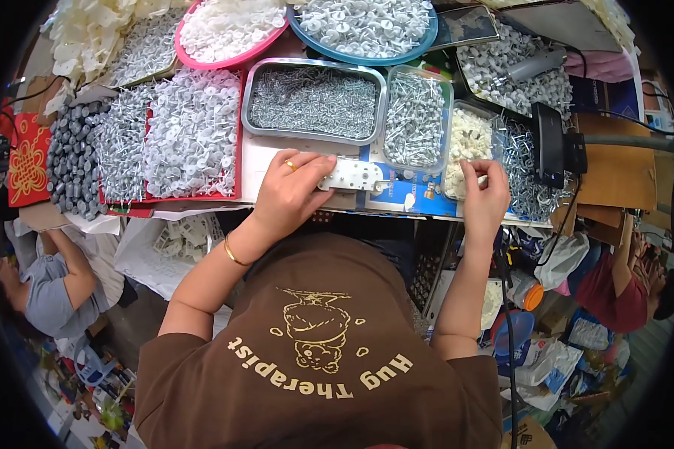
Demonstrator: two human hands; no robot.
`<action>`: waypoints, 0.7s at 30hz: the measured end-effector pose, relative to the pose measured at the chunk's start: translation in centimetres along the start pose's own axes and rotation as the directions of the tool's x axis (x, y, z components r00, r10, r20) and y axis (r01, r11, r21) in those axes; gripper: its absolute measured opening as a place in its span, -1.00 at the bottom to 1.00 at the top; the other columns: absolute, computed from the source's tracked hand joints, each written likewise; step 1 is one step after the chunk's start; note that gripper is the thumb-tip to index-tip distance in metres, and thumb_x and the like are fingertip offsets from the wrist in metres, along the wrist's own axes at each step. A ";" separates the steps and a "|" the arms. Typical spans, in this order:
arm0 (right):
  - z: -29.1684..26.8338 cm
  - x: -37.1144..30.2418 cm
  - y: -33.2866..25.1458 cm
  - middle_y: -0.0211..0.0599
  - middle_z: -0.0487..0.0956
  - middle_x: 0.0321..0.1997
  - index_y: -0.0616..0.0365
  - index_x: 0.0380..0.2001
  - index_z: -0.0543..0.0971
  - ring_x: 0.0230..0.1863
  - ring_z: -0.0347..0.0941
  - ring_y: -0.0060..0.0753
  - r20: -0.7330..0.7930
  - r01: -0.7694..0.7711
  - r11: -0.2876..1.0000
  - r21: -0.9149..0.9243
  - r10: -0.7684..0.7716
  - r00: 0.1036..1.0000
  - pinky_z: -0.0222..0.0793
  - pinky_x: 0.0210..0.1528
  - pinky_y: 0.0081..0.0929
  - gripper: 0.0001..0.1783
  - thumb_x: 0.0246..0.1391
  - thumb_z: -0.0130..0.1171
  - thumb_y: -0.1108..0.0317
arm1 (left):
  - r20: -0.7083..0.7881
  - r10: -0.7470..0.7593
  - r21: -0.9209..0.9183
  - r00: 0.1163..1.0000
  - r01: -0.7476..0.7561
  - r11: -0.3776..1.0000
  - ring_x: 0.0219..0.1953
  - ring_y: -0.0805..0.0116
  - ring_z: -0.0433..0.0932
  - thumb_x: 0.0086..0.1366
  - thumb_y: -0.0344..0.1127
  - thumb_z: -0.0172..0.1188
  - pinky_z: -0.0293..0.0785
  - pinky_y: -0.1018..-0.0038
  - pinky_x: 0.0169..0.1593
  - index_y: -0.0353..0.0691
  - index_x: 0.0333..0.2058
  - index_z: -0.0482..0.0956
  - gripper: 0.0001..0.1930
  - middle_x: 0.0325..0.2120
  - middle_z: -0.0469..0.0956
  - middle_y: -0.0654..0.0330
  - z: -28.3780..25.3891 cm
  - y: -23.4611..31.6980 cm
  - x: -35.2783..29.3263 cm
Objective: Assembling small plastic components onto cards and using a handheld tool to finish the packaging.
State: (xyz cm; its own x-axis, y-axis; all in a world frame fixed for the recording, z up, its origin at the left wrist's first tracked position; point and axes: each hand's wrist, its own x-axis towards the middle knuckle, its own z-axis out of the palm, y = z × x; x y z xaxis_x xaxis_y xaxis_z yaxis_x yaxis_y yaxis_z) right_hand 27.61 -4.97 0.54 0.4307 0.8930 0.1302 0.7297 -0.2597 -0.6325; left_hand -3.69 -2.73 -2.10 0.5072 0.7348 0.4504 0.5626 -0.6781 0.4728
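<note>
My left hand [296, 187], with a gold ring and bracelet, is closed on the near end of a white perforated plastic strip [358, 176]. The strip lies flat over the blue and white board, just below the metal tray of screws [314, 105]. To the right, my right hand [487, 193] has its thumb and fingers pinched together at the edge of a clear tub of small cream plastic pieces [469, 133]. Something pale shows between those fingertips, too small to make out. Beside that tub stands a clear plastic box of silver and white fasteners [414, 120].
A red tray of white disc-headed pieces [195, 135] and grey plugs [75, 157] lie left. Behind are a pink basin [232, 34] and a blue basin [363, 30]. A black device on an arm [550, 146] stands right, with cables hanging. Two people sit at the sides.
</note>
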 end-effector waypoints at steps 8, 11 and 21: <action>1.0 0.3 2.0 -0.19 0.60 -0.30 0.22 -0.37 0.60 -0.21 0.48 -0.14 0.004 0.211 0.942 -0.260 -0.217 0.976 0.37 -0.07 -0.27 -0.82 0.08 0.35 0.34 | 0.028 0.012 -0.080 1.000 -0.010 0.997 -0.04 0.20 0.58 -0.03 -0.36 0.46 0.43 0.19 0.07 -0.22 -0.02 0.56 -0.48 -0.15 0.64 0.17 0.1 -0.5 0.3; 0.2 -0.2 0.9 -0.28 0.64 -0.27 0.25 -0.26 0.55 -0.28 0.55 -0.50 -0.029 0.046 0.987 0.152 -0.042 0.999 0.45 -0.17 -0.52 -0.87 0.18 0.29 0.46 | 0.111 -0.045 -0.085 0.993 0.054 0.995 0.06 0.27 0.55 -0.01 -0.31 0.50 0.37 0.21 0.13 -0.20 0.05 0.56 -0.42 -0.04 0.64 0.16 -1.4 -0.2 0.6; 3.2 -3.9 -6.0 -0.38 0.44 -0.34 0.17 -0.46 0.66 -0.24 0.38 -0.37 0.124 0.329 0.856 0.398 -0.405 0.906 0.30 -0.16 -0.46 -0.79 -0.23 0.50 0.56 | -0.010 -0.067 0.232 0.998 0.067 0.970 -0.17 0.32 0.45 0.04 -0.19 0.44 0.15 0.20 0.06 0.00 -0.48 0.71 -0.89 -0.41 0.51 0.38 -0.5 -7.2 6.1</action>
State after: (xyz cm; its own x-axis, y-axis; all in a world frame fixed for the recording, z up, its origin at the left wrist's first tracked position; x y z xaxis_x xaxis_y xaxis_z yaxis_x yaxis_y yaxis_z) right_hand 19.84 -5.76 1.42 0.0286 0.9597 0.2795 0.5550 0.2173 -0.8030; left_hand -4.93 6.61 -2.40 0.4620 0.7784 0.4249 0.7315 -0.6054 0.3137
